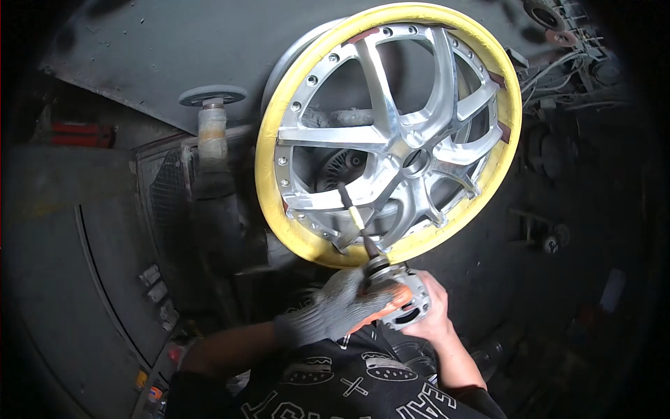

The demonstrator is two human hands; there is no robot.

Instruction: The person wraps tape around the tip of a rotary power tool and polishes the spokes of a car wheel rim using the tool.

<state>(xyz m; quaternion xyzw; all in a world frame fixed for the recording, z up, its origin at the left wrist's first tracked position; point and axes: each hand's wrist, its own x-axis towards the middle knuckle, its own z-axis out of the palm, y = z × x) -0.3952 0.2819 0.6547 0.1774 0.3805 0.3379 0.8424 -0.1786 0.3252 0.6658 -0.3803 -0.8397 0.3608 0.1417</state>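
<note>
Gloved left hand [342,306] and bare right hand [434,307], together, clamp a die grinder [377,264], body partly hidden; tip contact with the yellow-rimmed alloy wheel [394,143] indeterminable.

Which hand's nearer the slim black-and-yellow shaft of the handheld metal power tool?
Left. The left hand, in a grey knit glove, grips the power tool just behind the shaft; the bare right hand holds its rear end.
</note>
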